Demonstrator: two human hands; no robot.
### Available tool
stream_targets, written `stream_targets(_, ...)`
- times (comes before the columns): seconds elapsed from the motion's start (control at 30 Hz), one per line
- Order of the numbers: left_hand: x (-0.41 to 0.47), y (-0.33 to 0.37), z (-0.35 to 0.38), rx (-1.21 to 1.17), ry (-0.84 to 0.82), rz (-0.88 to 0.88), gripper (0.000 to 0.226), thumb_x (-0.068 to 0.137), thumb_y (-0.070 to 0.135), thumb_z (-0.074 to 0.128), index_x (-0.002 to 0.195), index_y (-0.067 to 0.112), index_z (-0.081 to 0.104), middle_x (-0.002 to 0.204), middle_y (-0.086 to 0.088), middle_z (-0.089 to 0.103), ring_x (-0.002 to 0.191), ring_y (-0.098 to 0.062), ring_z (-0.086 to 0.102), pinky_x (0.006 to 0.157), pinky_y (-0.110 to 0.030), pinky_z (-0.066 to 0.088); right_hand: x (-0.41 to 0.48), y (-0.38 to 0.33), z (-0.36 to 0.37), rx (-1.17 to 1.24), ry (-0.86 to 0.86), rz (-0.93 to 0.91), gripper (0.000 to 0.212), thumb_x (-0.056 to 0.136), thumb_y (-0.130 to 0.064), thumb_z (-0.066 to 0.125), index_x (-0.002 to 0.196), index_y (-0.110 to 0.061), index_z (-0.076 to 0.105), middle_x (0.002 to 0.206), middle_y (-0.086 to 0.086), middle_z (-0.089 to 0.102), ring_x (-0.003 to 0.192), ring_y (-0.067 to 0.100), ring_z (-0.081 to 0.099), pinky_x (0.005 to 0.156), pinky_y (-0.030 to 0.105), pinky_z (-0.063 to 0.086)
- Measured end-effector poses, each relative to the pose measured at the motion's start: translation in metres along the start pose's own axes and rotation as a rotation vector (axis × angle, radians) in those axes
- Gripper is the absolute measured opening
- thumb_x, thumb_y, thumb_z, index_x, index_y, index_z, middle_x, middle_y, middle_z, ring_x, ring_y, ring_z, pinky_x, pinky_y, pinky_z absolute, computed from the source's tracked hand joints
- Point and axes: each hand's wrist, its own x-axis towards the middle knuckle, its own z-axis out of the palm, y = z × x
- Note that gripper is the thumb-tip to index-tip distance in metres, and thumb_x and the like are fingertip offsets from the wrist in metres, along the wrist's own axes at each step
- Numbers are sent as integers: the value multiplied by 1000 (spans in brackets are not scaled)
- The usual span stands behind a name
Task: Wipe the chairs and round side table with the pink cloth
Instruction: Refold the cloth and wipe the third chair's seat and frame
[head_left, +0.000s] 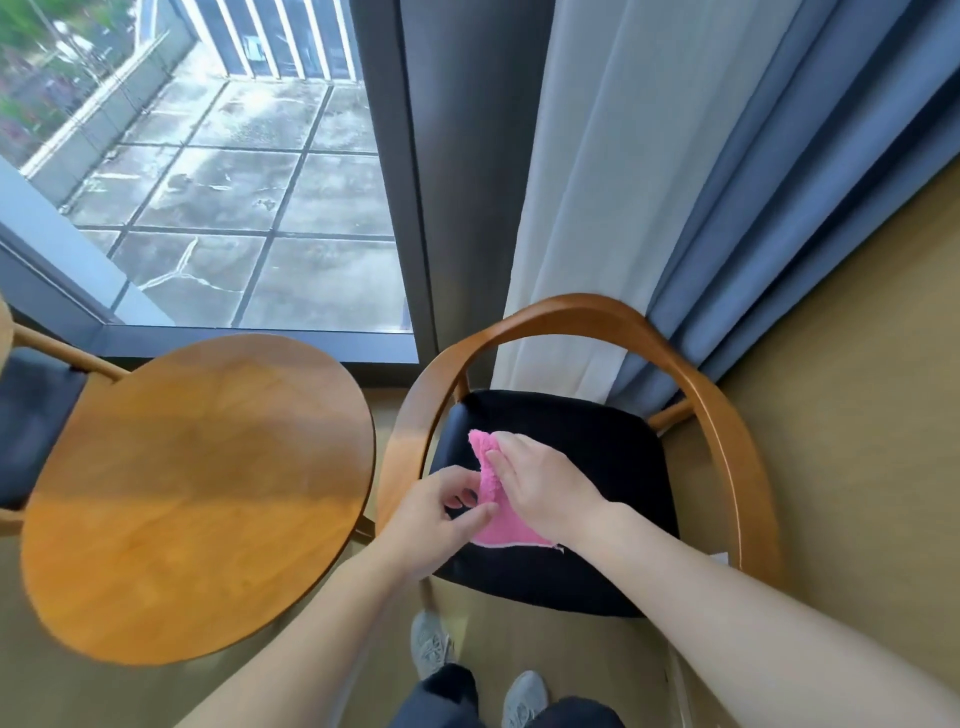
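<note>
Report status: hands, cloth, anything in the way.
Left hand pinches fluffy pink cloth edge; right hand presses it flat. Cloth on black padded seat of curved wooden armchair. Nothing else on the seat.

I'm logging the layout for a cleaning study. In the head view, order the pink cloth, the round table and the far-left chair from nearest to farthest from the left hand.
1. The pink cloth, touching the left hand, on the black seat.
2. The round table, just to the hand's left.
3. The far-left chair, beyond the table.
</note>
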Motion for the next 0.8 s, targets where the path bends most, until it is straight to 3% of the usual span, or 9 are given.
stream_targets(0.1, 3, -10, -16, 13, 73, 29, 21, 89, 13, 60, 90, 34, 63, 87, 14, 62, 83, 3, 55, 70, -11, 43, 14, -3, 9, -11, -104, 17, 47, 102, -48, 33, 141, -23, 39, 127, 0, 56, 109, 15, 58, 89, 32, 53)
stream_targets(0.2, 3, -24, -29, 0, 96, 52, 18, 89, 8, 61, 91, 24, 68, 88, 10, 62, 83, -2, 56, 70, -12, 44, 28, 0, 16, 1, -268, 27, 73, 94, -48, 54, 152, -26, 17, 138, -5, 43, 119, 11, 50, 86, 20, 48)
stream_targets(0.27, 3, -36, -36, 9, 136, 33, 14, 89, 11, 61, 92, 24, 67, 90, 8, 62, 84, -5, 56, 72, -13, 44, 39, 4, 26, -33, -332, 8, 74, 88, -39, 64, 149, -30, 23, 132, -6, 47, 113, 12, 53, 86, 24, 52)
stream_targets(0.33, 3, -51, -39, 13, 186, -22, 12, 90, 17, 61, 95, 25, 67, 90, 10, 62, 85, -6, 55, 71, -14, 44, 50, 11, 40, -55, -344, -25, 61, 87, -31, 66, 140, -34, 36, 120, -7, 54, 105, 13, 58, 84, 27, 56)
stream_targets(0.53, -3, -88, -44, -11, 367, -179, 24, 89, 16, 63, 92, 41, 64, 84, 14, 62, 78, -5, 55, 67, -18, 44, 90, 15, 76, 59, -497, -54, 36, 92, -19, 56, 127, -23, 48, 102, -4, 64, 88, 11, 63, 74, 29, 57)
stream_targets(0.63, -2, -106, -43, -1, 457, -284, 22, 88, 16, 64, 90, 38, 63, 84, 13, 62, 75, -2, 55, 64, -14, 42, 110, 22, 102, 157, -576, -93, 31, 92, -15, 55, 122, -18, 51, 96, -1, 64, 82, 9, 62, 65, 24, 54)
stream_targets(0.7, 3, -122, -40, 17, 499, -372, 15, 87, 17, 65, 93, 31, 65, 88, 12, 62, 74, -2, 55, 66, -17, 43, 120, 28, 120, 148, -606, -91, 34, 92, -15, 56, 126, -17, 49, 102, 1, 63, 84, 6, 60, 67, 18, 49)
stream_targets(0.8, 10, -139, -36, 32, 554, -455, 15, 88, 14, 63, 96, 27, 62, 93, 10, 59, 77, -3, 55, 67, -16, 44, 135, 38, 139, 0, -544, -115, 41, 94, -16, 57, 132, -17, 44, 118, 3, 54, 99, 15, 58, 77, 24, 47)
